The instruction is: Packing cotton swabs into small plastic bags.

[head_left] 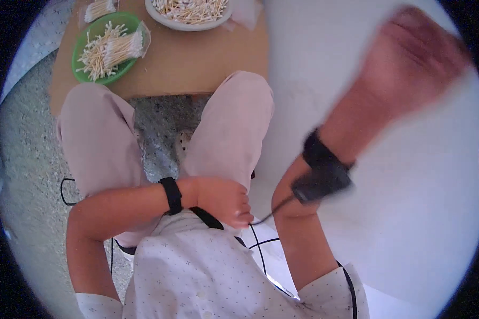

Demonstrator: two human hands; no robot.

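Head view shows a brown tabletop [197, 58] beyond the seated person's knees and, off to its right, the raised right hand [412, 61], too blurred to tell whether it is closed. On the tabletop, a green bowl [123, 68] and a whitish bowl [189, 27] hold cotton swabs [98, 50], well apart from both hands. Across the lap, the left hand [223, 201] has bent fingers beside a thin black cable [275, 212]; whether they pinch it cannot be told.
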